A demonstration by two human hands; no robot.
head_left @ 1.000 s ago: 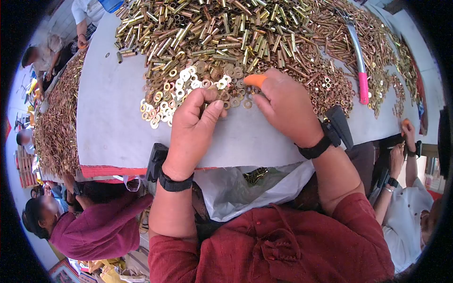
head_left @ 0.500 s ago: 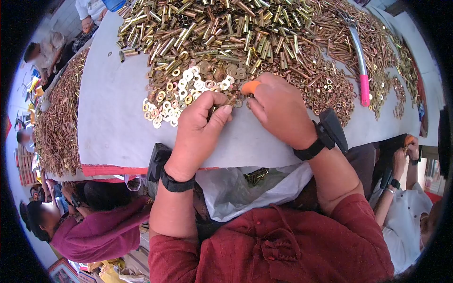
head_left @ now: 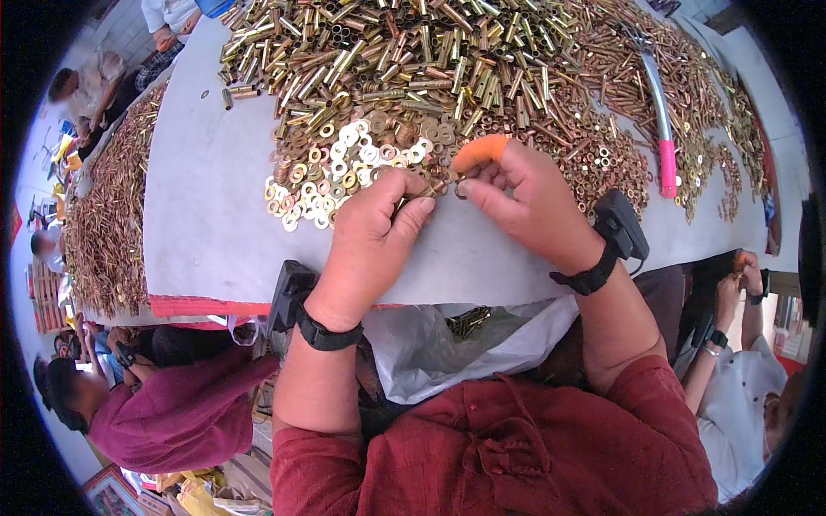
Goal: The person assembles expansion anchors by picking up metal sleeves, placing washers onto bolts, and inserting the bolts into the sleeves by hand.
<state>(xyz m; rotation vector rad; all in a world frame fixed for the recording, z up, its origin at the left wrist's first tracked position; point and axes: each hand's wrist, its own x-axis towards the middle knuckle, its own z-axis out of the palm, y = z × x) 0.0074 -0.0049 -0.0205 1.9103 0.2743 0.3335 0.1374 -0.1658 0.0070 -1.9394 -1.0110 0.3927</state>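
Note:
My left hand point(head_left: 376, 230) is closed in a pinch, thumb against forefinger, on a brass-coloured fastener point(head_left: 440, 187) whose tip sticks out toward the other hand. Opposite it, my right hand point(head_left: 532, 196) wears an orange finger cover point(head_left: 480, 153) on the forefinger. Its fingers are curled, and a small metal ring point(head_left: 460, 191) shows at the thumb tip; whether it is a nut or a washer I cannot tell. Flat washers point(head_left: 301, 193) lie in a loose heap beyond my left hand. Nuts point(head_left: 615, 176) are heaped to the right of my right hand.
Metal sleeves point(head_left: 379, 52) form a large pile at the back, with bolts point(head_left: 602, 77) to their right. A pink-handled tool point(head_left: 667, 168) lies on the grey tabletop point(head_left: 206, 215). A white plastic bag point(head_left: 413, 353) hangs open at my lap. Co-workers sit on both sides.
My right hand has moved slightly right and turned, so the orange-covered forefinger now arches above the thumb. My left hand has shifted a little to the right, still pinching.

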